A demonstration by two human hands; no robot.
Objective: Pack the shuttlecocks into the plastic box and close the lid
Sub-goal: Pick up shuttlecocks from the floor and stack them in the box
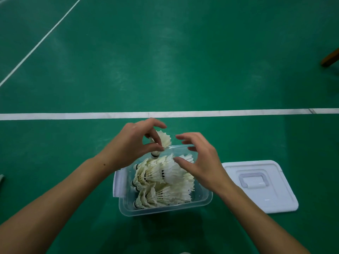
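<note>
A clear plastic box (201, 200) sits on the green court floor (165, 70), near the viewer, holding a heap of white shuttlecocks (161, 182) lying on their sides. The left hand (134, 143) pinches one shuttlecock (164, 139) between thumb and fingers above the box's far left corner, cork downward and feathers tilted up to the right. The right hand (200, 160) hovers over the heap with fingers spread and curled, empty. The white lid (260, 186) lies flat on the floor just right of the box. A white line (73, 115) crosses the floor beyond the hands.
</note>
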